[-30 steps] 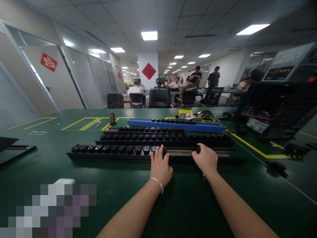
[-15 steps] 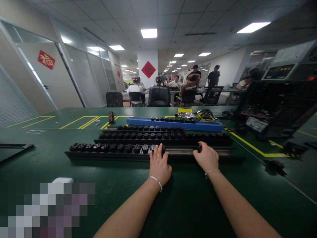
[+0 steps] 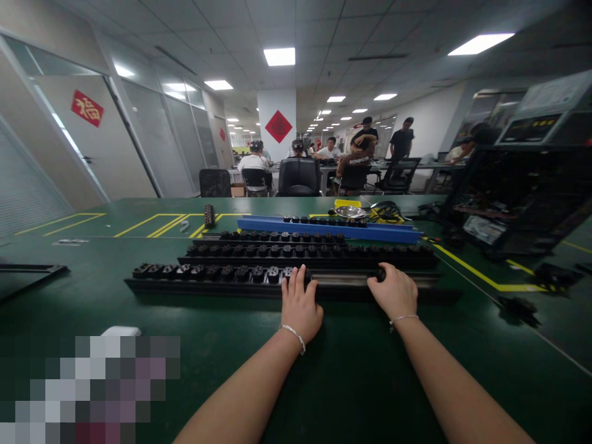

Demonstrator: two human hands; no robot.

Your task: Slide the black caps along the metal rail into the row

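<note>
A long black rail (image 3: 222, 290) lies crosswise on the green table, with a row of small black round parts (image 3: 227, 273) along its left half. My left hand (image 3: 300, 305) rests on the right end of that row, fingers stretched over the parts and thumb apart; what lies under the fingers is partly hidden. Further right, my right hand (image 3: 396, 290) is closed on a single black round part (image 3: 380, 273) at the rail. Between the hands, a bare grey stretch of the rail's channel shows.
Behind lie more black rails with round parts (image 3: 312, 250) and a blue rail (image 3: 388, 232). A metal dish (image 3: 350, 212) and dark cables (image 3: 387, 210) are beyond. An open computer case (image 3: 481, 203) stands right. People sit and stand at the far tables.
The view has shifted slightly. My right hand, with the round part, has moved a little to the right along the rail. My left hand stays on the end of the row.
</note>
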